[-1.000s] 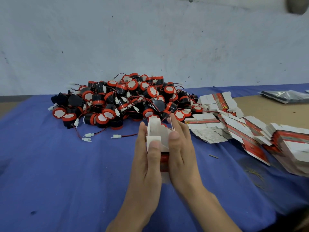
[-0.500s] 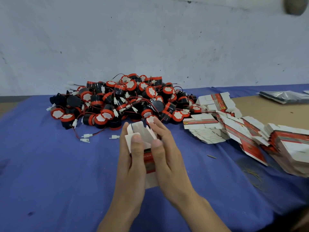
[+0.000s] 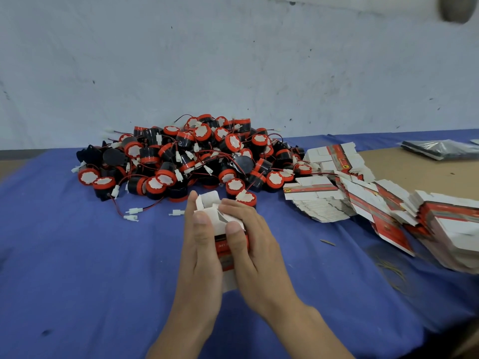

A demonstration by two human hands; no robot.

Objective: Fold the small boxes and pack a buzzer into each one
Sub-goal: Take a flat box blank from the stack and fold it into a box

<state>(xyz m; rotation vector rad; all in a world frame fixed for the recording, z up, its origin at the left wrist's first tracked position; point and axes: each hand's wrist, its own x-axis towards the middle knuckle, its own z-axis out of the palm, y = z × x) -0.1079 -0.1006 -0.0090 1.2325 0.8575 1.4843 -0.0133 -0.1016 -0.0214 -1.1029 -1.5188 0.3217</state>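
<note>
The risk lies in the flaps. The left hand (image 3: 199,244) grips the small box (image 3: 221,246) along its 9 o'clock side, thumb pressed on a white end flap. If that thumb pushes before the side tabs are tucked, the thin card may crease or the flap may jam outside the wall. The right hand (image 3: 250,239) curls round the 3 o'clock side with its thumb on the neighbouring flap. An uneven squeeze from the two sides could skew the tube and spring the end open.

The box is held between both palms, just above the blue cloth (image 3: 77,255). Its unfolded flaps point to 12 o'clock, past the fingertips, and its red panel shows between the thumbs. The buzzers (image 3: 186,156) are heaped from 10 to 1 o'clock of the hands, the nearest just beside the right fingers. The flat boxes (image 3: 363,195) lie at 2 to 3 o'clock.
</note>
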